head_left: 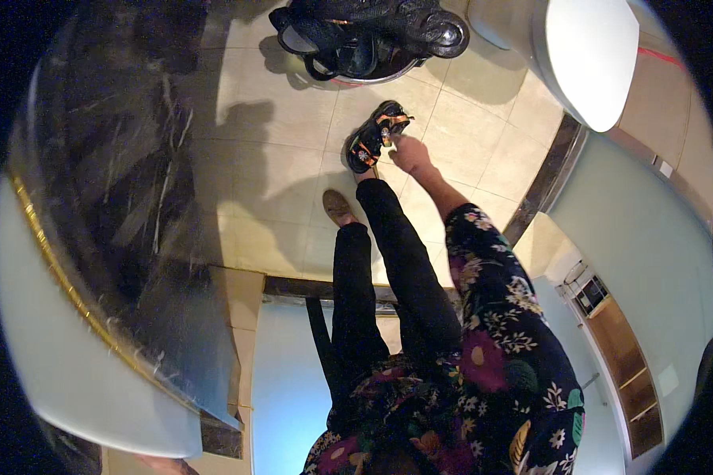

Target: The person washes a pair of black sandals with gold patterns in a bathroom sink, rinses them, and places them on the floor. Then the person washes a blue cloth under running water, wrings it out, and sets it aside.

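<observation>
My right hand reaches down to a black sandal with orange patterned straps. The fingers are closed at the end of one patterned strap that stands out from the sandal's side. My right foot appears to be in the sandal, with the black trouser leg ending just above it. On my other foot is a brown slip-on shoe, set flat on the tiles. My left hand cannot be made out.
Black bag-like items lie in and over a round metal-rimmed basin ahead. A white rounded fixture stands at the far right. Glossy dark surface fills the left, by a pale panel with gold trim. Dark strips border the tiled floor.
</observation>
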`<state>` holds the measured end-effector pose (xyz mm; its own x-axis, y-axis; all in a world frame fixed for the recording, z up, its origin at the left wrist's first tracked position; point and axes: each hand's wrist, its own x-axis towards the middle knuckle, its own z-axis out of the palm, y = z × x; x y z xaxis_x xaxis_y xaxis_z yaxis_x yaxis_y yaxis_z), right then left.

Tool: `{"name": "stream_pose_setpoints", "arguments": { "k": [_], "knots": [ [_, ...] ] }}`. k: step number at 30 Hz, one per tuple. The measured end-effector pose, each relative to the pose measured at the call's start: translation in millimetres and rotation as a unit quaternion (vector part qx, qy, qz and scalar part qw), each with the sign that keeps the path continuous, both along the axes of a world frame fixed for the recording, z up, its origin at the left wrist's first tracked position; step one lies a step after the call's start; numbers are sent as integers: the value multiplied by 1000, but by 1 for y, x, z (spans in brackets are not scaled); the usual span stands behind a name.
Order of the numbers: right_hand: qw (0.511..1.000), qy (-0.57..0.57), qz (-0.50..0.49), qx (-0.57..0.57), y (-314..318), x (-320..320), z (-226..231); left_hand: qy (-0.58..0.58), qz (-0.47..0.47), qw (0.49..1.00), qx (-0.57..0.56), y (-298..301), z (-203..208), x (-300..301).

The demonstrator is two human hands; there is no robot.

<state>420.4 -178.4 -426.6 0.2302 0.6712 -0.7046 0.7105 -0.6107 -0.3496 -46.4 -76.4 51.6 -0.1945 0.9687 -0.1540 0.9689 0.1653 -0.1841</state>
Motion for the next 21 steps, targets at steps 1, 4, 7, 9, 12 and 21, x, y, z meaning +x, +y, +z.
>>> {"name": "stream_pose_setpoints", "arguments": {
  "k": [1,4,7,9,12,21],
  "knots": [
    [997,24,-59,-42,-4,-5,-7,-2,9,1000,-2,2,4,11],
    [949,75,-296,-81,-20,-31,-45,-3,16,1000,-13,15,1,42],
    [839,148,-504,-142,-16,-49,-64,0,32,999,-23,22,0,68],
    [809,157,-566,-35,-31,-67,-97,-2,30,999,-35,34,-6,85],
    [855,108,-500,-81,-30,-69,-109,0,28,999,-45,47,-13,103],
    [932,27,-310,-187,-15,-42,-65,7,12,998,-60,65,-2,148]
  ]
}}
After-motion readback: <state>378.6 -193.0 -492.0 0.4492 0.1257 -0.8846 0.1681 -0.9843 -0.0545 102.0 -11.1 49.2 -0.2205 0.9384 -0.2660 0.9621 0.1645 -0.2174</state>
